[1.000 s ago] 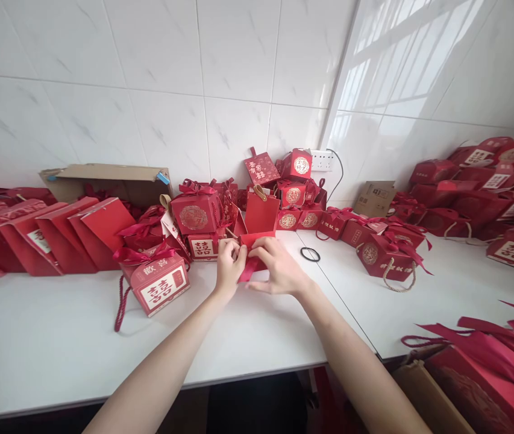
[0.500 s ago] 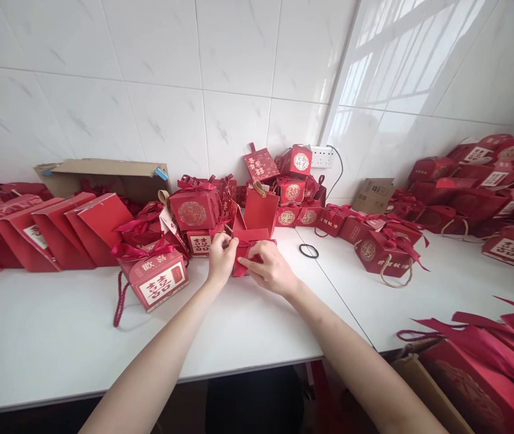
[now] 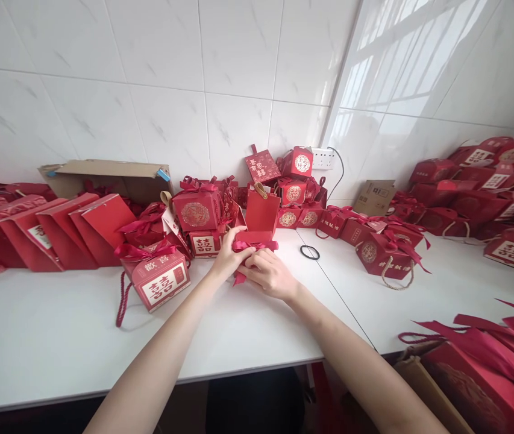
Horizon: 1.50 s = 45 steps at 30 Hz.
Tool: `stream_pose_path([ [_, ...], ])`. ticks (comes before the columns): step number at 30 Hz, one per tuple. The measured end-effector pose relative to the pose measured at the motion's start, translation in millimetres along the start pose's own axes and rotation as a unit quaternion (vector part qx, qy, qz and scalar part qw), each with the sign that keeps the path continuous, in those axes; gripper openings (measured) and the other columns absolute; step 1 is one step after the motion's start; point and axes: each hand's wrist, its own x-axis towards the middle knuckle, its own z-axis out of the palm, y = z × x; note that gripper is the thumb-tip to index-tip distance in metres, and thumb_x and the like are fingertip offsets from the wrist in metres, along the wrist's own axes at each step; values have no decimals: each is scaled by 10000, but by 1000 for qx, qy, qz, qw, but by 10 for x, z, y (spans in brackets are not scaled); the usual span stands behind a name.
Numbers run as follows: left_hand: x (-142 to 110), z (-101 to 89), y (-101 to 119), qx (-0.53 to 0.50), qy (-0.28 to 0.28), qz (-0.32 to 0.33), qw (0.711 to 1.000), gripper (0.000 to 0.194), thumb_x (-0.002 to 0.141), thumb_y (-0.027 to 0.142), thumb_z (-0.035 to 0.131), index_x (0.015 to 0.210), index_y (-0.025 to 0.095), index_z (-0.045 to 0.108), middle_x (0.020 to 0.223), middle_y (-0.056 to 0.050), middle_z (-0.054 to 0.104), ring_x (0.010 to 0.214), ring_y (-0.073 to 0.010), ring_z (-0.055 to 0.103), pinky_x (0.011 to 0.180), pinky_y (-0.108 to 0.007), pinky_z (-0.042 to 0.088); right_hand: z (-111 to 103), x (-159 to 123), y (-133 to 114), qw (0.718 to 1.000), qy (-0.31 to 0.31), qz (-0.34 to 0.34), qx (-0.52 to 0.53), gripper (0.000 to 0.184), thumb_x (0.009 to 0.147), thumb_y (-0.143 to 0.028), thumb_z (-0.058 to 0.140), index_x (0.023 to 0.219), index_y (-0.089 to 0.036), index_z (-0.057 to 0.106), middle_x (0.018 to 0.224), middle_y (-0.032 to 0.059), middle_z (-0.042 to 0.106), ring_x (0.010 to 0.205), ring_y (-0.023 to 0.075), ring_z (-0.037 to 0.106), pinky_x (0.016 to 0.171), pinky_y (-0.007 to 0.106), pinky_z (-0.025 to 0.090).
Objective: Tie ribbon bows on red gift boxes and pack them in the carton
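Near the middle of the table, a small red gift box (image 3: 257,237) is partly hidden behind my hands. A shiny red ribbon (image 3: 268,245) runs across its front, and a loose tail hangs below my fingers. My left hand (image 3: 228,258) grips the ribbon at the left, its index finger reaching up along the box's side. Close against it, my right hand (image 3: 269,276) pinches the ribbon with curled fingers. The exact spot where the fingertips meet is covered. Just behind stands a taller red bag (image 3: 261,211) with a tan loop on top.
At the left stands a finished-looking red box (image 3: 161,278) with a bow and rope handle. Red bags (image 3: 103,232) lean in a row behind it. A black ring (image 3: 310,252) lies right of my hands. More boxes (image 3: 385,256) and an open carton (image 3: 432,386) occupy the right side.
My left hand has shifted down slightly and closer to my right, its index finger now stretched up. The right hand has moved a little lower, and a ribbon tail now hangs beneath.
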Motion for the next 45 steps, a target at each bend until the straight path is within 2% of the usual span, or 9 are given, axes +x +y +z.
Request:
stream_pose_path([
  [8, -23, 4, 85, -20, -21, -44, 999, 449, 592, 234, 641, 997, 225, 448, 827, 33, 556, 727, -123, 559, 750, -269, 456, -18, 29, -62, 1000, 20, -16, 11, 204, 899, -146, 444, 914, -134, 647, 708, 47, 534, 667, 161, 461, 615, 291, 430],
  [22, -30, 2, 82, 2, -21, -31, 999, 467, 589, 285, 647, 1004, 224, 441, 802, 42, 550, 699, -133, 547, 730, -285, 454, 9, 0, -74, 999, -6, -36, 14, 214, 893, -138, 416, 949, -156, 621, 707, 32, 535, 644, 163, 461, 668, 327, 485],
  [28, -6, 12, 30, -10, 2, -11, 1000, 446, 577, 243, 686, 966, 221, 470, 882, 15, 567, 779, -146, 567, 781, -292, 446, -168, 49, 4, 991, 30, 54, 118, 395, 935, -318, 318, 800, -139, 644, 695, 70, 540, 631, 162, 520, 599, 301, 476],
  [30, -2, 21, 10, -8, 8, -6, 1000, 434, 583, 240, 700, 958, 222, 482, 877, 12, 576, 794, -155, 571, 794, -304, 441, -326, 33, 144, 964, 29, 229, 133, 536, 940, -416, 253, 608, -158, 585, 602, 54, 509, 543, 143, 493, 520, 282, 444],
  [31, -3, 27, 1, -2, 13, -2, 1000, 427, 588, 236, 701, 957, 224, 487, 865, 14, 578, 794, -156, 571, 802, -310, 438, -411, 18, 227, 926, -2, 346, 150, 580, 931, -474, 251, 525, -170, 532, 533, 36, 479, 487, 130, 467, 489, 274, 425],
  [33, -9, 40, -8, 14, 24, 8, 1000, 413, 600, 224, 697, 961, 224, 498, 843, 17, 580, 787, -152, 571, 818, -319, 434, -564, -16, 377, 804, -141, 535, 216, 623, 869, -613, 327, 460, -175, 498, 412, 2, 416, 397, 113, 427, 448, 266, 409],
  [36, -26, 59, -1, 34, 38, 19, 999, 406, 611, 219, 693, 969, 215, 500, 840, 12, 580, 784, -147, 569, 833, -325, 432, -686, -39, 484, 650, -337, 590, 341, 579, 733, -688, 520, 532, -150, 599, 385, -10, 447, 354, 112, 438, 432, 275, 440],
  [38, -38, 66, 11, 40, 33, 17, 998, 413, 622, 229, 686, 985, 213, 490, 857, 4, 576, 802, -151, 568, 839, -328, 431, -694, -24, 468, 631, -370, 557, 394, 497, 660, -636, 638, 535, -156, 601, 404, -32, 449, 351, 96, 426, 416, 260, 434],
  [45, -44, 50, 20, 35, 8, 7, 999, 432, 641, 259, 675, 1017, 233, 464, 993, -17, 554, 903, -165, 563, 833, -308, 433, -667, -2, 429, 676, -353, 496, 415, 330, 707, -421, 638, 505, -164, 590, 347, -86, 339, 348, 53, 340, 417, 202, 372],
])
